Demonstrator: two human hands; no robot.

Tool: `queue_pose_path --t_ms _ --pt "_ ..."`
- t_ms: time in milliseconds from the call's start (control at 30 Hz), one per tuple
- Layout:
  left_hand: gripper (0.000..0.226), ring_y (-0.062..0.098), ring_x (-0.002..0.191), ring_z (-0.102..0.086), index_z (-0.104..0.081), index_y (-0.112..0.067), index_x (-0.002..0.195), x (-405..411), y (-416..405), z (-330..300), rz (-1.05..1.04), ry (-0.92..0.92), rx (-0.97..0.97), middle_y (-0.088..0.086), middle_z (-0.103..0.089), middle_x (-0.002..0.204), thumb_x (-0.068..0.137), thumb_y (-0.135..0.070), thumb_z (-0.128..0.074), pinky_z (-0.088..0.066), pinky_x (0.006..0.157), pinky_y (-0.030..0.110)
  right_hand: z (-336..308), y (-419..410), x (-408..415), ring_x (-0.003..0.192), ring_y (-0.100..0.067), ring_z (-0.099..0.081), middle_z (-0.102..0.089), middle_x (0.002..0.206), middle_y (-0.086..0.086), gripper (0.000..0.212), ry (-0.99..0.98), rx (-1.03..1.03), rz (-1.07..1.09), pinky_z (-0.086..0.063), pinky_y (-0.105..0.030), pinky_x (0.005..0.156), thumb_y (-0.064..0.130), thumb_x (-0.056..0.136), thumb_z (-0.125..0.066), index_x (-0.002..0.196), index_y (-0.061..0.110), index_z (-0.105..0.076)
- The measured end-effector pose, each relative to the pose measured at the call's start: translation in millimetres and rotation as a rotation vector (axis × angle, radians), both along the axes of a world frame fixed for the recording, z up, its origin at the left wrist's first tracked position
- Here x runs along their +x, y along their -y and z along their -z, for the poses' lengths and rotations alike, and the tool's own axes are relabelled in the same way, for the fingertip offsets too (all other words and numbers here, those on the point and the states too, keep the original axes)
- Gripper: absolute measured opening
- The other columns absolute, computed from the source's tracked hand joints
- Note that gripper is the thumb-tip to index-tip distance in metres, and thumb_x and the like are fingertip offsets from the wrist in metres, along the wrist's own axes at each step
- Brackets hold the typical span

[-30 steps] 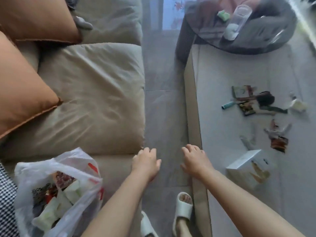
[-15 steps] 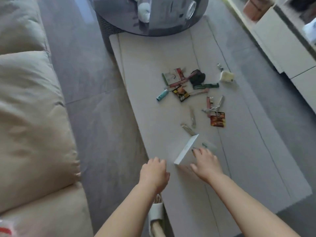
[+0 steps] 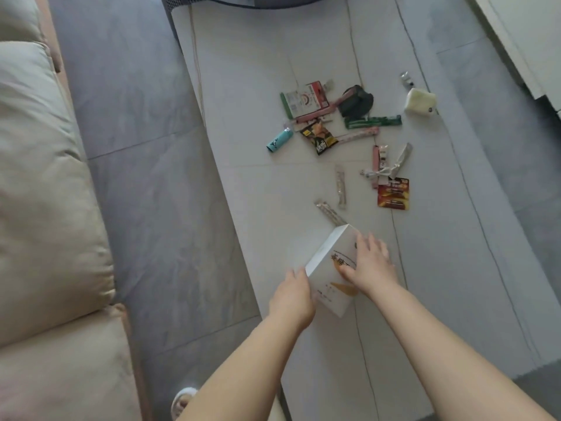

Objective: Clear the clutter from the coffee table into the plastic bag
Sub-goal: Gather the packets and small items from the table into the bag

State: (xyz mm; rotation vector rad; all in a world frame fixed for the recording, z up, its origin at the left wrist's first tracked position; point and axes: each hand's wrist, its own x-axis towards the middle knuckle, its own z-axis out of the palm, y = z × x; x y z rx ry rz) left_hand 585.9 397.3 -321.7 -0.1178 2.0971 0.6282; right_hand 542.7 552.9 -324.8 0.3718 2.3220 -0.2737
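right fingers (image 3: 368,244): spread fairly wide and laid flat over the top face of the white box (image 3: 329,268), thumb pressed on its printed face
left fingers (image 3: 299,273): curled against the box's near left edge; how tightly they hold it I cannot tell, since the back of the hand hides them
right hand (image 3: 368,265): on the box from the right side
left hand (image 3: 293,294): on the box from the left, so the box sits between both hands
white box: tilted, on or just above the near part of the worktop (image 3: 258,71), orange print on its upper face
clutter beyond the box: two clear stick sachets (image 3: 340,186) just past it; a red battery pack (image 3: 393,193) to the right; a white cable (image 3: 376,173) near the pack
far cluster: teal lighter (image 3: 279,141), dark snack packet (image 3: 319,135), green strip (image 3: 373,121), black pouch (image 3: 355,100), pale wrapped block (image 3: 420,103) apart to the right
plastic bag: out of view
surroundings: beige sofa (image 3: 45,208) on the left, grey tiled floor (image 3: 145,177) between sofa and worktop
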Motion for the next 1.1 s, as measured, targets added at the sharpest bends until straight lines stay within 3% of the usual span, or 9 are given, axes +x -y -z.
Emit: queue_pose_path --t_ms 67,200,333,467,533,633,833,967,1100 --pt "0.039 0.032 0.116 -0.052 -0.038 -0.008 0.131 -0.8 -4.7 5.8 -0.087 0.053 0.040 0.013 -0.047 0.126 0.096 -0.023 -0.047 -0.045 0.094 0.040 4.9 0.5 -1.0 0.146 -0.031 -0.010 -0.014 0.158 -0.007 0.089 -0.026 -0.015 0.004 -0.023 -0.046 0.115 0.043 0.086 -0.060 0.152 0.018 -0.005" --pt "0.025 0.030 0.107 -0.057 -0.052 -0.003 0.116 0.9 -8.4 7.4 -0.333 0.097 0.119 0.015 -0.058 0.117 0.093 -0.013 -0.048 -0.043 0.079 0.029 1.3 -0.2 -2.0 0.139 -0.034 -0.024 -0.029 0.150 -0.010 0.087 -0.054 -0.031 0.035 -0.028 -0.043 0.112 0.036 0.085 -0.065 0.150 0.014 -0.012" --pt "0.027 0.030 0.095 -0.061 -0.056 -0.004 0.113 6.1 2.5 7.0 -0.532 0.075 0.159 0.015 -0.060 0.112 0.088 -0.008 -0.047 -0.049 0.071 0.032 -7.8 10.4 -0.7 0.129 -0.032 -0.034 -0.042 0.138 -0.011 0.068 -0.091 -0.043 0.106 -0.037 -0.042 0.103 0.029 0.085 -0.063 0.143 0.015 -0.030" --pt "0.025 0.027 0.090 -0.058 -0.056 -0.001 0.109 4.7 30.0 -3.5 -0.694 0.030 0.122 0.016 -0.057 0.113 0.088 -0.011 -0.048 -0.044 0.062 0.027 -22.4 41.9 -2.2 0.125 -0.030 -0.035 -0.044 0.132 -0.010 0.060 -0.150 -0.106 0.159 -0.037 -0.038 0.102 0.027 0.085 -0.063 0.141 0.021 -0.040" --pt "0.027 0.030 0.094 -0.057 -0.055 0.000 0.111 4.3 51.5 -11.1 -0.776 -0.005 0.075 0.017 -0.054 0.115 0.090 -0.015 -0.048 -0.046 0.071 0.029 -32.1 64.7 -3.1 0.124 -0.029 -0.035 -0.044 0.128 -0.010 0.054 -0.191 -0.163 0.166 -0.035 -0.035 0.102 0.024 0.086 -0.061 0.138 0.022 -0.046" --pt "0.038 0.031 0.106 -0.056 -0.050 -0.005 0.129 4.9 91.7 -28.5 -0.877 -0.065 0.031 0.016 -0.047 0.127 0.095 -0.021 -0.048 -0.047 0.087 0.031 -47.8 108.1 -3.5 0.123 -0.027 -0.035 -0.045 0.125 -0.009 0.048 -0.246 -0.258 0.147 -0.035 -0.032 0.101 0.022 0.087 -0.059 0.135 0.024 -0.050" --pt "0.036 0.031 0.101 -0.060 -0.056 -0.016 0.123 21.2 202.9 -76.4 -1.057 -0.264 -0.095 0.011 -0.045 0.124 0.093 -0.037 -0.054 -0.050 0.092 0.041 -90.0 225.9 1.9 0.123 -0.025 -0.047 -0.052 0.131 -0.005 0.052 -0.316 -0.424 0.036 -0.041 -0.038 0.103 0.022 0.086 -0.060 0.137 0.026 -0.048" --pt "0.035 0.026 0.114 -0.053 -0.057 -0.018 0.123 54.1 289.8 -114.5 -1.106 -0.380 -0.208 0.007 -0.043 0.131 0.093 -0.035 -0.057 -0.044 0.095 0.032 -122.0 315.8 25.6 0.121 -0.025 -0.050 -0.055 0.128 -0.005 0.054 -0.313 -0.506 -0.056 -0.041 -0.044 0.103 0.025 0.088 -0.058 0.140 0.030 -0.043" --pt "0.032 0.026 0.114 -0.053 -0.057 -0.017 0.121 108.8 371.7 -145.7 -1.192 -0.432 -0.273 0.008 -0.046 0.131 0.093 -0.031 -0.056 -0.042 0.095 0.030 -150.2 403.9 64.0 0.122 -0.023 -0.046 -0.051 0.131 -0.002 0.054 -0.325 -0.544 -0.235 -0.039 -0.042 0.103 0.027 0.091 -0.056 0.142 0.031 -0.038"
